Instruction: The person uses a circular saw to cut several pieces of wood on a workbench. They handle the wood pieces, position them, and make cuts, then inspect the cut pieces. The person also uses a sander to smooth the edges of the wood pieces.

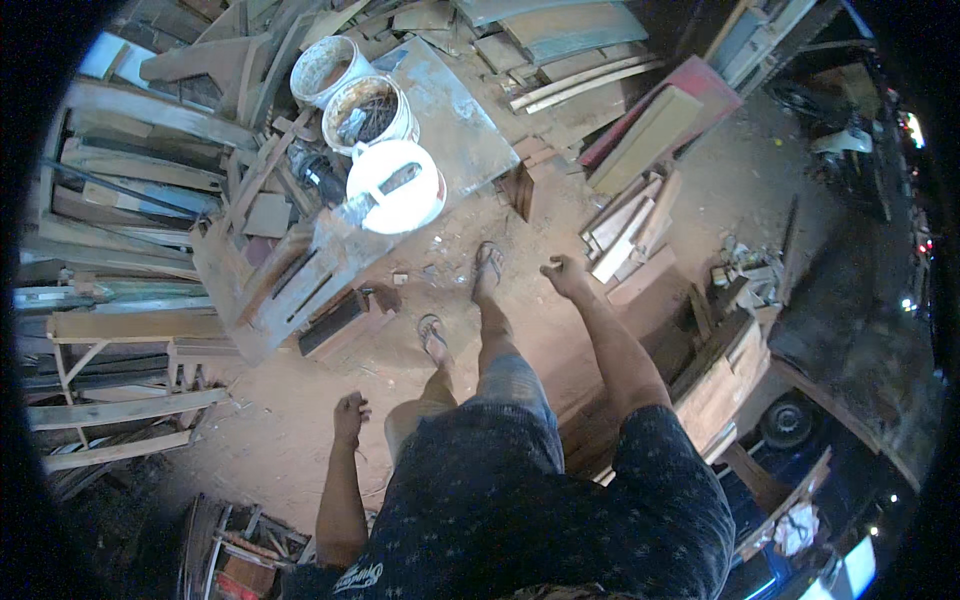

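Note:
My left hand (350,415) hangs beside my left leg over the dirt floor, its fingers loosely bent and apart with nothing in them. In front of my right side, my right hand (567,275) is stretched forward, also bare, thumb and fingers apart. The closest thing to it is a small stack of wooden boards (628,228) lying on the ground, which it does not touch. A dark wooden block (333,322) lies ahead of the left hand, out of its reach.
Ahead, a white lidded bucket (405,185) and two open buckets (368,112) stand on a worn board (455,120). Planks (130,260) are piled along the left. A red panel (712,90) leans ahead right; more boards (725,385) lie close on my right. A dark wheel (787,420) shows beyond.

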`<state>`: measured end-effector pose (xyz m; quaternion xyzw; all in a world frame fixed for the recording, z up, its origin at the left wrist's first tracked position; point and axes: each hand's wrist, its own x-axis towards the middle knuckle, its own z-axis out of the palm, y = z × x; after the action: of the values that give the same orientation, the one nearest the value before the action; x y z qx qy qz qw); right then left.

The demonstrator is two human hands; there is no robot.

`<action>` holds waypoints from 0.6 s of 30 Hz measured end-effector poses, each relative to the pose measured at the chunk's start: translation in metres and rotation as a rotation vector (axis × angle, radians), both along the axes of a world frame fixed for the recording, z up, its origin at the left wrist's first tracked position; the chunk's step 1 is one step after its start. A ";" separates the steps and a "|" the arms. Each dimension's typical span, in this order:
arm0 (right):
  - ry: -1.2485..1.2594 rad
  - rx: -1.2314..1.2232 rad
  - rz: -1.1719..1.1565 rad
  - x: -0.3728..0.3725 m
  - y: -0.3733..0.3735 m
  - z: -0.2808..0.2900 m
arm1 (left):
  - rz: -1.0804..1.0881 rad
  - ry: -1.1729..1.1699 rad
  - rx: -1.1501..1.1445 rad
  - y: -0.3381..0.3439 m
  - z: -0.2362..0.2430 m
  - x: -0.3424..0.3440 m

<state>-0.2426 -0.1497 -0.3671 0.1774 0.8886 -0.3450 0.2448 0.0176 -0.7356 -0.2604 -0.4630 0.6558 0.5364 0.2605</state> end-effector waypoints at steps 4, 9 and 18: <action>0.160 0.326 0.191 -0.138 0.027 -0.096 | -0.049 -0.206 -0.080 0.009 0.075 -0.024; 0.022 0.643 0.649 -0.225 0.025 -0.098 | -0.131 -0.220 -0.131 0.067 0.091 -0.069; -0.209 0.644 0.670 -0.130 0.078 -0.093 | -0.247 -0.119 -0.116 0.121 0.105 -0.164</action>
<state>-0.3725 -0.0717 -0.4602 -0.0184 0.9291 0.0655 0.3634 -0.1468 -0.6143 -0.1555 -0.4240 0.7210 0.4331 0.3359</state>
